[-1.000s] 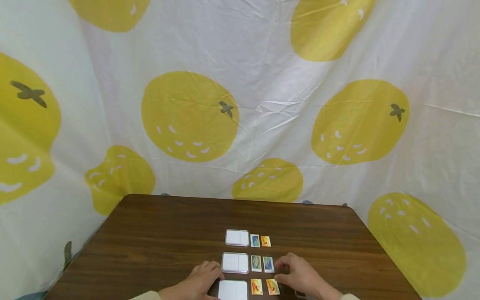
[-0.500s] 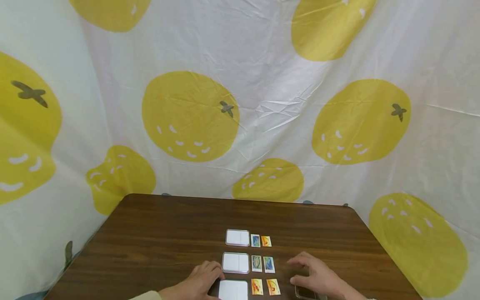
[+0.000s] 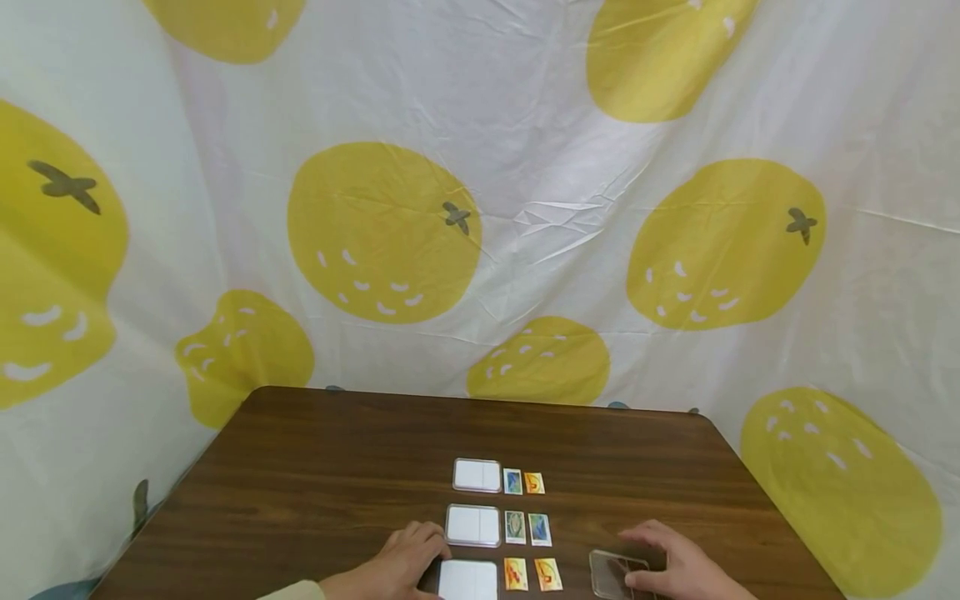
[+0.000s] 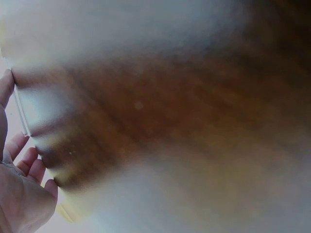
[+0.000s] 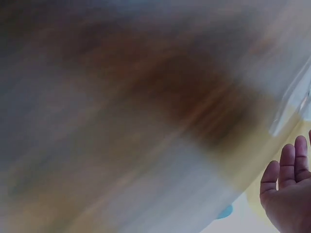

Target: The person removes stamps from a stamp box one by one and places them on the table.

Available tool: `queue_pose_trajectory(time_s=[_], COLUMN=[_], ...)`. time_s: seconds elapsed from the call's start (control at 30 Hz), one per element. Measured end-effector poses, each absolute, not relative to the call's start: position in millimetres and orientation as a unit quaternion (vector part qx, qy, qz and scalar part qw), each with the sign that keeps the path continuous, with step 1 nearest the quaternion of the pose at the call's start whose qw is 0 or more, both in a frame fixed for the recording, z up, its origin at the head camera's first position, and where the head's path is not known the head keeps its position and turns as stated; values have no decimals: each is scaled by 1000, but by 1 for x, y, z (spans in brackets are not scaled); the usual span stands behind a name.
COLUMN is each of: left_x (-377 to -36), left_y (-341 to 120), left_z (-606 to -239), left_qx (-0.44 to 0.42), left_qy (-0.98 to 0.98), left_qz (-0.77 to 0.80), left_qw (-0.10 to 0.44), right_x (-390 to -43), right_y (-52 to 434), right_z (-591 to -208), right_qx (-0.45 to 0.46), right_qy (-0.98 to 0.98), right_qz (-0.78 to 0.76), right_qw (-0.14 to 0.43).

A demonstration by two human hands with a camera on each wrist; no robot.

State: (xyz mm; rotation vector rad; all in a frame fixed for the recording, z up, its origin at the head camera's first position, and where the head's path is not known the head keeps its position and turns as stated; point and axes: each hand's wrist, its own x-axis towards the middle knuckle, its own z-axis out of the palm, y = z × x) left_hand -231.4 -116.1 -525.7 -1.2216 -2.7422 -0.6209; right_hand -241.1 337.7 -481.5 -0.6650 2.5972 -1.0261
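In the head view my left hand (image 3: 401,554) rests beside the nearest flat clear case (image 3: 468,579) with a white insert. Its thumb and index finger lie along that case's left edge, also visible in the left wrist view. My right hand (image 3: 678,562) has spread fingers over a clear plastic lid or case (image 3: 611,575), overlapping its right part. Two orange stamp-like cards (image 3: 515,573) lie between the hands. Further back are a second white-insert case (image 3: 472,526) and a third one (image 3: 477,475), each with two small picture cards to its right.
All these things lie on a dark wooden table (image 3: 360,475) with rounded far corners. A white curtain (image 3: 540,275) with yellow fruit prints hangs behind it and along the sides.
My right hand has moved right, away from the small cards, to the clear lid or case, which now shows more fully. The left hand stays beside the nearest case.
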Motion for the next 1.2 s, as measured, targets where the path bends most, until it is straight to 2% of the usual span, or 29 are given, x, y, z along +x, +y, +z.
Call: queue_pose_trajectory(time_s=[0.2, 0.43, 0.87, 1.2], left_x=[-232, -232, -232, -233], left_y=[-117, -116, -115, -115], left_z=[-526, -525, -524, -526], left_qx=[-402, -407, -394, -402], left_qy=[-892, -891, -897, -895], left_qz=[-203, -194, -199, -192], left_qw=[36, 49, 30, 38], right_x=[-241, -241, -244, -246], right_y=[354, 357, 359, 359], right_z=[-490, -500, -507, -511], right_qx=[-227, -271, -342, -358], right_qy=[894, 899, 890, 890], right_qz=[-360, -325, -292, -275], right_qw=[142, 115, 76, 55])
